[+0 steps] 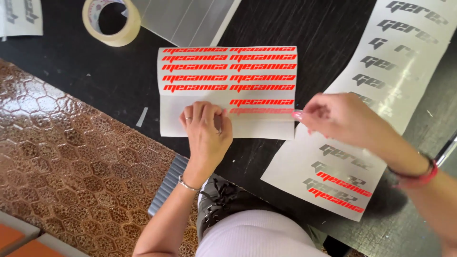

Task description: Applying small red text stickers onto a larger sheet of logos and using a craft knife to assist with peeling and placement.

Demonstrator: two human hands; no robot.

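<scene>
Head view: we see left hand (205, 127) pressing flat, fingers together, on white decal sheet (227, 93) on black table (95, 71). Right hand (333, 116) pinches red strip (262, 111) at its right end; strip's long axis runs left-right, between both hands. Tape roll (112, 21) far left; grey-lettered sheet (381, 85) right.

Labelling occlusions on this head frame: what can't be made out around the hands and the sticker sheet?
- Head view: left hand covers part of the white sheet of red stickers; what lies under its palm is hidden.
- Right hand pinches at the sheet's right edge; whether its fingertips grip a sticker strip is blurred.
- Grey-sticker sheet: top cut off by the frame edge, middle hidden by the right hand.
- Tape roll: top cut off by the frame edge.
</scene>
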